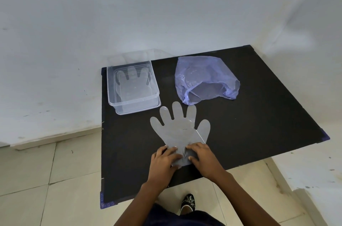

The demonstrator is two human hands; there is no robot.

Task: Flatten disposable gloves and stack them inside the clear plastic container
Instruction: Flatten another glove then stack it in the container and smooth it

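Observation:
A translucent disposable glove (180,127) lies spread flat on the black table (249,124), fingers pointing away from me. My left hand (163,161) and my right hand (202,157) both rest palm-down on its cuff end, fingers apart, pressing it against the table. The plastic wrinkles slightly between my thumbs. The clear plastic container (133,86) stands at the table's far left, with at least one flattened glove (132,85) lying inside it.
A crumpled bluish plastic bag (205,79) lies open at the back middle of the table. A white wall runs behind and to the left. Tiled floor and my shoe (187,203) show below the table's front edge.

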